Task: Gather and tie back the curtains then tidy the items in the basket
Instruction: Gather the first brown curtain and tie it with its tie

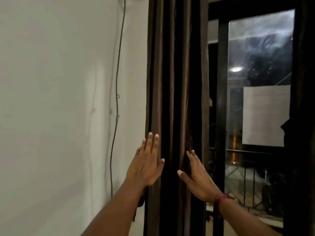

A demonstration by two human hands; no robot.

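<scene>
A dark brown curtain point(177, 74) hangs bunched in narrow vertical folds between the white wall and the window. My left hand point(146, 164) lies flat on the curtain's left folds, fingers straight and pointing up. My right hand point(197, 178), with a red band at the wrist, presses on the curtain's right folds with straight fingers, thumb spread towards the left. Neither hand grips the cloth. A second dark curtain point(303, 116) runs down the right edge. No basket is in view.
A dark-framed glass window point(260, 65) fills the right side, with a white sheet point(265, 114) on the pane and a railing outside. A thin cable point(117, 99) hangs down the white wall point(59, 99) left of the curtain.
</scene>
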